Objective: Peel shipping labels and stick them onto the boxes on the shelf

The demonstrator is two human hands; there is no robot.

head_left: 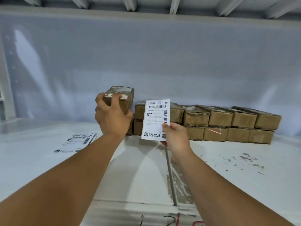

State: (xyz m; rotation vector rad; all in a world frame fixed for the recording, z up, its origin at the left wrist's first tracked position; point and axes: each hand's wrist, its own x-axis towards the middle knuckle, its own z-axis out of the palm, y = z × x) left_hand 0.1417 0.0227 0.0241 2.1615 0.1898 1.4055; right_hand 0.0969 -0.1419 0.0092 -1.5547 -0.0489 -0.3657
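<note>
On the white shelf point(48, 162), one shipping label point(154, 119) is held up, ready for a box.

The label is upright, in front of the left end of the two-high row of brown boxes point(219, 123), pinched at its lower right corner by the right hand point(176, 136), thumb on the printed face. The left hand point(112, 116) has its fingers curled over the top of the end box point(121, 98), which sits higher than the row. This looks like the sticking step, and next the label must be laid flat on a bare face of that box. I cannot tell whether its backing is off. Its print shows barcodes, a QR code, Chinese text and roughly "050-050 V05-220". More printed labels point(76, 142) lie to the left on the shelf, and "1 2" is handwritten on its front edge.
</note>
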